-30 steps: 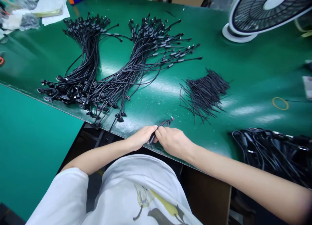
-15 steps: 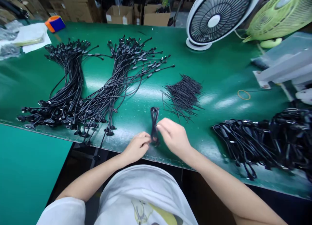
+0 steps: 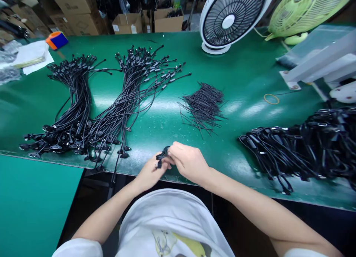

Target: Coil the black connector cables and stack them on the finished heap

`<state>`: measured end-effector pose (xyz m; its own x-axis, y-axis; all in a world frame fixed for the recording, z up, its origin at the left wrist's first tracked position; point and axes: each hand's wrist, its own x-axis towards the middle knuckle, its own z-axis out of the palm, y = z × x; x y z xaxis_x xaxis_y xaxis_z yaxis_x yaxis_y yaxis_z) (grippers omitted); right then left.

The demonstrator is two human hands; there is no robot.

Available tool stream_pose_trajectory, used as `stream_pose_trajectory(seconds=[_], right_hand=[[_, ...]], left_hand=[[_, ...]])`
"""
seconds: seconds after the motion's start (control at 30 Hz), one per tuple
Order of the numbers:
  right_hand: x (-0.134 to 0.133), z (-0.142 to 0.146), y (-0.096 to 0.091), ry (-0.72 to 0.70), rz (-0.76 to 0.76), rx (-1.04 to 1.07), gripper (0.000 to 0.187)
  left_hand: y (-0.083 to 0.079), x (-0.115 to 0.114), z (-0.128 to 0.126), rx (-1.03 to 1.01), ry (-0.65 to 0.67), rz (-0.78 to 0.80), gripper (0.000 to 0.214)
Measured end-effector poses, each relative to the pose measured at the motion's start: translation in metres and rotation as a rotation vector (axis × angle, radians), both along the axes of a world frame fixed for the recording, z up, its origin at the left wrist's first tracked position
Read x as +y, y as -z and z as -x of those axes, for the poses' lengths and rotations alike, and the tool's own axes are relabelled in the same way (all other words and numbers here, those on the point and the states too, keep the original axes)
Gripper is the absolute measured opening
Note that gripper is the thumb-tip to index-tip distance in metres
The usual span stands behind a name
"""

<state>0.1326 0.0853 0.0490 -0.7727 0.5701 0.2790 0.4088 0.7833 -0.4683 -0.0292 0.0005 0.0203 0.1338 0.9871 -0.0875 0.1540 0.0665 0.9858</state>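
Observation:
Close to the bench's front edge, a black cable (image 3: 162, 155) is bunched into a small coil between my two hands. My left hand (image 3: 152, 171) is closed on it from below, and a dark plug end sticks out over the fingers. My right hand (image 3: 189, 161) pinches the other side of the coil; its fingertips are partly hidden. Beyond my hands lies a loose heap of thin black ties (image 3: 204, 103). Two long bundles of straight black cables (image 3: 126, 94) spread out on the left. Folded cables (image 3: 274, 153) are piled on the right.
On the green bench (image 3: 244, 82) stand a white fan (image 3: 228, 21) and, behind it, a green fan (image 3: 302, 14). A yellow rubber band (image 3: 271, 98) lies near a white metal bracket (image 3: 311, 68). Papers (image 3: 30, 56) and an orange-blue object (image 3: 56, 40) are back left; cardboard boxes (image 3: 128, 23) stand behind.
The coiled cable has gone from upright above my left hand to lying over its fingers, closer to me. My right hand has moved slightly left and down against it. The view has shifted a little.

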Motion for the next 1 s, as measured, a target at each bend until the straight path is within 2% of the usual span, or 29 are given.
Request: stream_pose_trajectory(seconds=[0.1,0.13,0.2,0.23,0.3,0.4,0.47,0.5,0.57,0.7,0.8,0.87,1.0], right_hand=[[-0.007,-0.001,-0.003,-0.067,0.19,0.053,0.029],[-0.008,-0.001,-0.003,-0.085,0.271,0.072,0.029],[-0.008,-0.001,0.0,-0.097,0.48,0.116,0.027],[-0.008,0.0,0.002,-0.078,0.631,0.147,0.026],[-0.008,0.0,0.007,-0.006,1.041,0.229,0.027],[-0.011,0.0,0.012,0.052,1.664,0.377,0.033],[-0.014,0.0,0.015,0.034,1.851,0.443,0.037],[-0.015,0.0,0.018,0.04,1.858,0.453,0.038],[-0.016,0.0,0.025,0.097,1.733,0.428,0.04],[-0.012,-0.006,0.036,0.188,1.235,0.267,0.041],[-0.007,-0.016,0.031,0.261,0.946,0.235,0.027],[-0.005,-0.023,0.024,0.27,0.886,0.322,0.024],[-0.005,-0.025,0.014,0.166,0.964,0.465,0.039]], left_hand=[[0.001,0.006,0.005,-0.28,-0.062,0.201,0.05],[-0.001,0.007,0.008,-0.302,-0.053,0.201,0.052],[-0.006,0.007,0.012,-0.182,-0.018,0.12,0.045],[-0.009,0.006,0.013,-0.075,-0.003,0.056,0.041],[-0.013,0.004,0.012,0.116,0.001,-0.067,0.034],[-0.014,0.0,0.007,0.199,-0.021,-0.181,0.033],[-0.012,-0.001,0.002,0.174,-0.041,-0.197,0.036],[-0.011,-0.002,0.0,0.152,-0.055,-0.182,0.036],[-0.007,-0.003,-0.004,0.091,-0.095,-0.098,0.036],[-0.004,-0.005,-0.009,-0.011,-0.157,0.078,0.035],[-0.004,-0.004,-0.01,-0.02,-0.193,0.099,0.033],[-0.004,-0.001,-0.011,-0.083,-0.205,0.13,0.031],[-0.004,0.007,-0.015,-0.367,-0.172,0.254,0.029]])
